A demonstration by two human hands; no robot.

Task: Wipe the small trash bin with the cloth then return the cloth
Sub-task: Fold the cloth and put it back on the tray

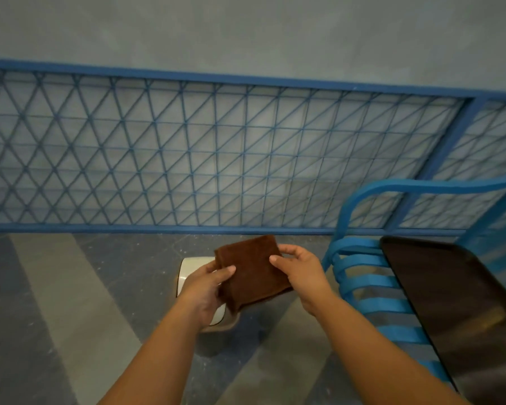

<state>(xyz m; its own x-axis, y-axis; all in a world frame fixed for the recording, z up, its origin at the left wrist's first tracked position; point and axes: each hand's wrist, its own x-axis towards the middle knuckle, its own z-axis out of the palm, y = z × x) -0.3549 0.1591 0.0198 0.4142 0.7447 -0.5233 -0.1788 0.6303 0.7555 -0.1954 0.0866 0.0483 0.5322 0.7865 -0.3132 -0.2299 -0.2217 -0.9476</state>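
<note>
A folded brown cloth (251, 268) is held in the air between both my hands. My left hand (203, 290) grips its left edge, thumb on top. My right hand (300, 273) pinches its right edge with thumb and fingers. Directly below them on the floor stands the small white trash bin (189, 273). Only its left rim and a bit of its lower side show; the cloth and my left hand hide the remainder.
A blue metal bed frame with wire mesh (216, 153) runs along the grey wall behind. A blue strap chair (371, 282) stands at the right with a dark tray (465, 311) lying on it. Grey patterned floor (70, 287) spreads to the left.
</note>
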